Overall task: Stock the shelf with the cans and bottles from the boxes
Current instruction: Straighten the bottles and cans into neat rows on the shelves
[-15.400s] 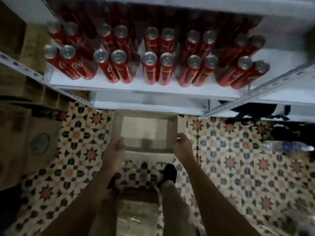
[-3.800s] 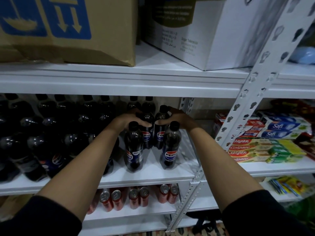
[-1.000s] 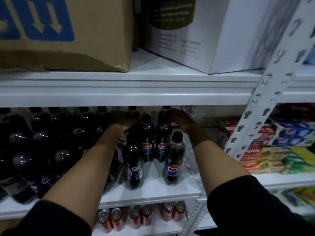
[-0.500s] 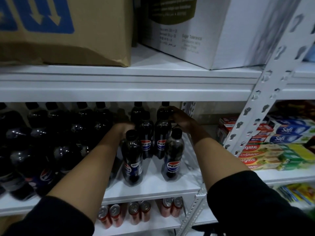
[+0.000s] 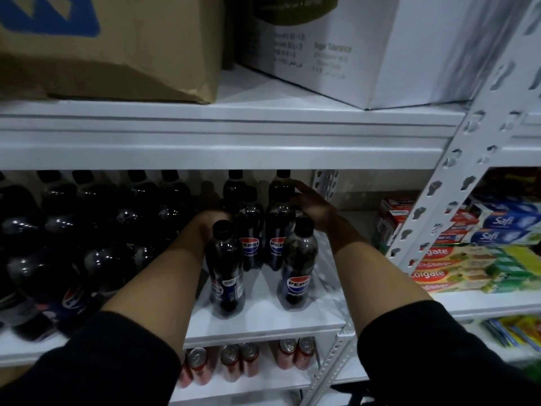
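Above both hands runs the white shelf [image 5: 222, 148]. Dark Pepsi bottles [image 5: 87, 230] crowd left of the left hand [image 5: 211, 221] – its fingers hidden behind a front bottle [image 5: 224, 268], grip unclear. The right hand [image 5: 311, 207] curls round a rear bottle [image 5: 280, 189]. Red cans [image 5: 237, 363] stand below.

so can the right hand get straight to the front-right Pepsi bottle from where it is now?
Probably yes. The right hand sits on a bottle further back, and the front-right Pepsi bottle stands just below its wrist at the shelf edge, nothing in front of it. It only needs to pull back.
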